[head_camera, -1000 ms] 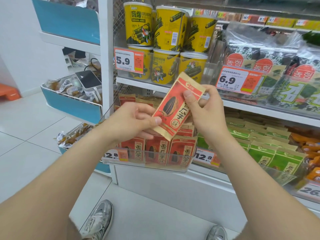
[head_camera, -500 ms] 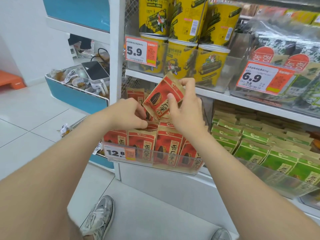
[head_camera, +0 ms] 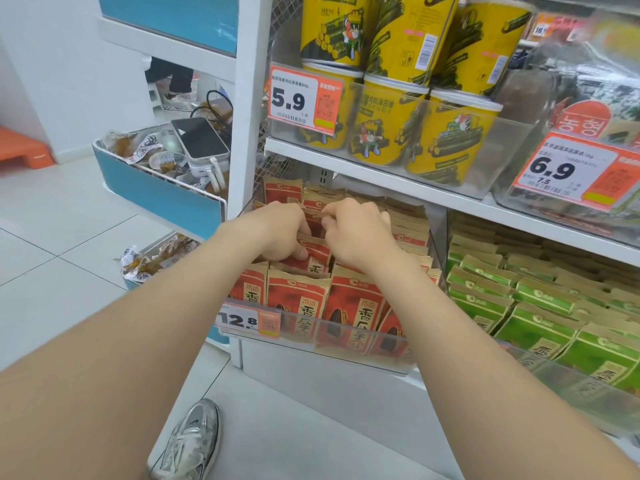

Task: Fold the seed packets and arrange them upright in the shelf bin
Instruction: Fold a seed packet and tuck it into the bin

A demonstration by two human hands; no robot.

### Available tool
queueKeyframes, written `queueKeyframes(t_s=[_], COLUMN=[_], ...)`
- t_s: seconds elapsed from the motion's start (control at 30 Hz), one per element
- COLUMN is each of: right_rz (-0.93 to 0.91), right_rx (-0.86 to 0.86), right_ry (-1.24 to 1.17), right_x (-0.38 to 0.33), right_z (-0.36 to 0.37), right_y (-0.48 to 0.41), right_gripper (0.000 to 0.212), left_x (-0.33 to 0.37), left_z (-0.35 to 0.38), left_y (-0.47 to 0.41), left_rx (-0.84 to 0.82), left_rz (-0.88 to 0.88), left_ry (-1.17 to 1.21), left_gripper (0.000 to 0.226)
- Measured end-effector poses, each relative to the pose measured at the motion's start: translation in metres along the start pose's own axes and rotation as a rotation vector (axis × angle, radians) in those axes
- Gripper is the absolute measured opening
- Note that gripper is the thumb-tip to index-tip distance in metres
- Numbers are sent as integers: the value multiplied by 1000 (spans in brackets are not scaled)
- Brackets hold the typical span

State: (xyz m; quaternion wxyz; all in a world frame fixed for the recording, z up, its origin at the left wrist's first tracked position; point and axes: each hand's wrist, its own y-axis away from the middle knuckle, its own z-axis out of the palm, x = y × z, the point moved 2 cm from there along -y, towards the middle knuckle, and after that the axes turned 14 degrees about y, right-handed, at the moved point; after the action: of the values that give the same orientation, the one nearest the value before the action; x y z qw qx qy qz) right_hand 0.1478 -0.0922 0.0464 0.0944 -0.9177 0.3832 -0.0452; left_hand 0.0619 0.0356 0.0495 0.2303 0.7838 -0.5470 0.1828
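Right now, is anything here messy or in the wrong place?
Yes. A phone-like device lies on top of the wrapped snacks in the blue bin on the left; it doesn't seem to belong with food. Lower down, more snack packs stick out untidily.

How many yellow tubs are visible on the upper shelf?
6 yellow tubs: three below, left, middle, right; three stacked on them, left, middle, right. Others may hide behind.

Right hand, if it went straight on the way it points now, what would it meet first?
Probably the red seed packet that the right hand pinches, then the upright packets behind in the shelf bin; depth is unclear.
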Motion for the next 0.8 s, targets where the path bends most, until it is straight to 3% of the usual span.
queueKeyframes(t_s=[0.17, 0.27, 0.4, 0.47, 0.57, 0.67, 0.7, 0.8], right_rz=[52, 65, 79, 64, 64, 139, 132, 49], right_rx=[-3, -124, -317, -369, -250, 80, 130, 59], right_ry=[-78, -41, -46, -49, -131, -257, -229, -46], right_x=[-2, -8, -4, -4, -7, -7, -7, -11], right_z=[-3, -1, -2, -5, -5, -3, -3, 0], right_y=[-10, -12, -14, -19, -21, -23, -24, -28], right_gripper=[29, 40, 25, 30, 38, 19, 30, 50], left_x=[-7, -14, -15, -11, -8, -9, -9, -10], left_z=[-3, -2, -7, -8, -2, 0, 0, 2], left_y=[-1, -1, 5, 8, 9, 14, 16, 19], left_rx=[70, 104, 177, 235, 171, 83, 73, 65], left_rz=[40, 16, -5, 26, 52, 31, 42, 69], left_ry=[6, 116, 245, 212, -3, -53, -52, -68], left_gripper=[7, 19, 46, 63, 68, 47, 43, 43])
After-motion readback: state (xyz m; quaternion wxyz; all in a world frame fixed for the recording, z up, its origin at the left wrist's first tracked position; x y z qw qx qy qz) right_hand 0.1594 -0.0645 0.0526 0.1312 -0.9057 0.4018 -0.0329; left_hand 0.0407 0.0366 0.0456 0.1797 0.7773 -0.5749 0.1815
